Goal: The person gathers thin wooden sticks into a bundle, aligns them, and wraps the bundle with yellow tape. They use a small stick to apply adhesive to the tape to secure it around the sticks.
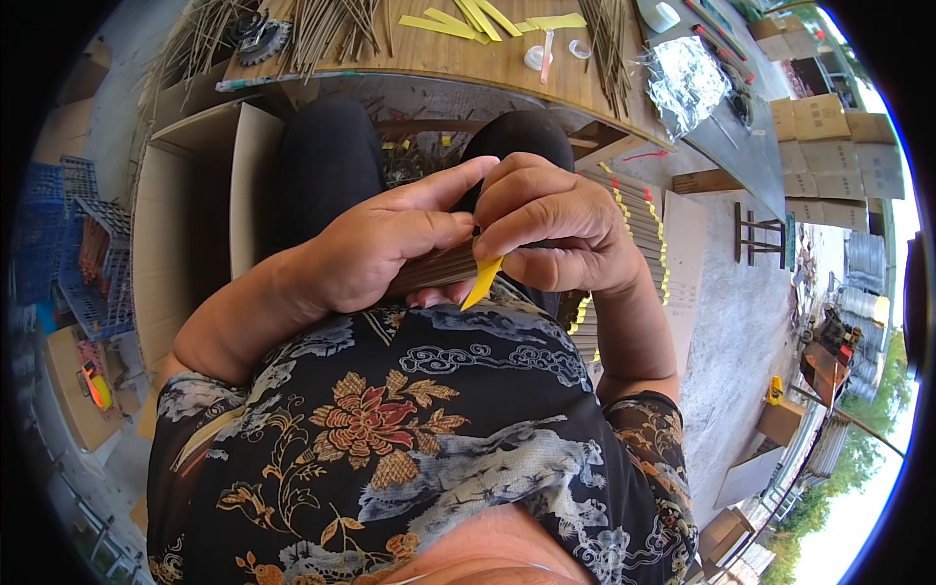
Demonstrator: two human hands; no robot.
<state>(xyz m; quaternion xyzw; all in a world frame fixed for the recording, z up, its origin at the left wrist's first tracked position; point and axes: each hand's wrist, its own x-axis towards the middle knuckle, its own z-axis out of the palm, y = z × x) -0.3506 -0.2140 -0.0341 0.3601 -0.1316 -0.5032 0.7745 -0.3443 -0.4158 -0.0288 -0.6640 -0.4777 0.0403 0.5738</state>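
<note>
My left hand [369, 242] is closed around a bundle of thin brown sticks [437, 271] in front of my chest. Its fingertips show beneath the bundle. At the bundle's right end, my right hand [561, 219] pinches a yellow paper strip [482, 283] between thumb and fingers. One end of the strip hangs down toward my shirt, while its other end is hidden by the fingers. Beside my right forearm lie several stick bundles [639, 229] with yellow bands around them.
Ahead stands a wooden table [390, 73] with loose brown sticks [327, 34], yellow strips [448, 21] and a small white pot [536, 58]. An open cardboard box [185, 195] is at my left, near blue crates [93, 244]. Crumpled foil [685, 86] and stacked cartons [829, 156] are at the right.
</note>
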